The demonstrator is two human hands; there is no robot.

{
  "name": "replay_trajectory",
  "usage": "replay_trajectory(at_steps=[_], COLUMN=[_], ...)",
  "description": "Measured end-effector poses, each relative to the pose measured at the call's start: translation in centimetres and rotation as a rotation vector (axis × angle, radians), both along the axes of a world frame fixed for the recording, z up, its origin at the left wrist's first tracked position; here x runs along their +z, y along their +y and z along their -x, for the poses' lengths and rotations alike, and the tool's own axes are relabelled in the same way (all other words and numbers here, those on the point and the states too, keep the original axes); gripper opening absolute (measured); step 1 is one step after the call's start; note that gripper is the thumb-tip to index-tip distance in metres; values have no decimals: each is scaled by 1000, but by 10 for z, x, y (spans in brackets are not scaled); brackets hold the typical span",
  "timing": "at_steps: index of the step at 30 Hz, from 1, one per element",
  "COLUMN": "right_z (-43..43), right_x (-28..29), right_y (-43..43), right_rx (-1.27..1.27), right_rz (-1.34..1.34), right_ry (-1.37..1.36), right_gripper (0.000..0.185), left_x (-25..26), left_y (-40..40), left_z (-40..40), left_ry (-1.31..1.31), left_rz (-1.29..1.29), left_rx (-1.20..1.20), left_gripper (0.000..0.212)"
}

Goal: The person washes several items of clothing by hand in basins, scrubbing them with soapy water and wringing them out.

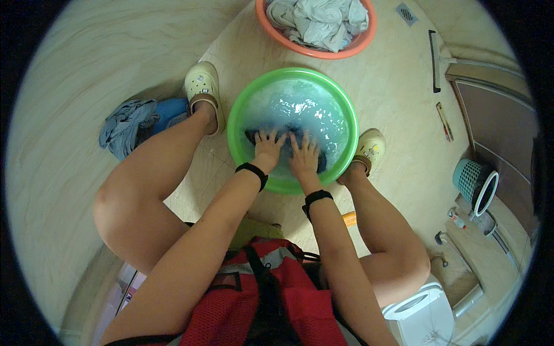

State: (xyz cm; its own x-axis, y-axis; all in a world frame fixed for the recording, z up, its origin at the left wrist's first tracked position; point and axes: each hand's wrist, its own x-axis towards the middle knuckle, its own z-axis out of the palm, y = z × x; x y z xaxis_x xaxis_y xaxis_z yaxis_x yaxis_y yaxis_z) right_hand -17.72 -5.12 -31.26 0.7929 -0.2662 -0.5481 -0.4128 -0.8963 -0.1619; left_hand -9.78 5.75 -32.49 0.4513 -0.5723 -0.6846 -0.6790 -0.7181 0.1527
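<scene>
A round green plastic basin (352,119) stands on the floor between my feet, filled with cloudy, sudsy water. Dark cloth (321,162) lies in it, partly under the surface on the near side. My left hand (268,149) rests on this cloth with its fingers spread. Just beside it, my right hand (305,155) also lies palm down on the cloth, fingers apart. Neither hand visibly grips a fold. The fingertips reach the cloudy water, and what is beneath the palms is hidden. Each wrist wears a black band.
Beyond the green basin is an orange basin (318,53) heaped with pale wet clothes (322,21). At left, denim-like cloth (130,125) lies by a blue container (170,111). A squeegee (435,60), a brush (444,122) and a teal basket (467,177) are at right.
</scene>
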Motion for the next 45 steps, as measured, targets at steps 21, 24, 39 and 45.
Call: replay_trajectory(at_steps=[21, 24, 39, 45], right_z=[-56, -43, -191, -272], right_x=[168, 178, 229, 274], right_y=[29, 12, 22, 117], right_rx=[-13, 9, 257, 394], right_rz=[187, 156, -112, -354], right_ry=[295, 209, -426, -63], right_gripper=[65, 66, 62, 70], left_x=[297, 348, 228, 192], left_y=[10, 54, 296, 303], left_z=[-225, -247, -145, -105], left_ry=[-186, -149, -482, -575], left_rz=[298, 668, 1051, 770], left_rx=[119, 224, 1060, 1170], left_gripper=[34, 33, 54, 95])
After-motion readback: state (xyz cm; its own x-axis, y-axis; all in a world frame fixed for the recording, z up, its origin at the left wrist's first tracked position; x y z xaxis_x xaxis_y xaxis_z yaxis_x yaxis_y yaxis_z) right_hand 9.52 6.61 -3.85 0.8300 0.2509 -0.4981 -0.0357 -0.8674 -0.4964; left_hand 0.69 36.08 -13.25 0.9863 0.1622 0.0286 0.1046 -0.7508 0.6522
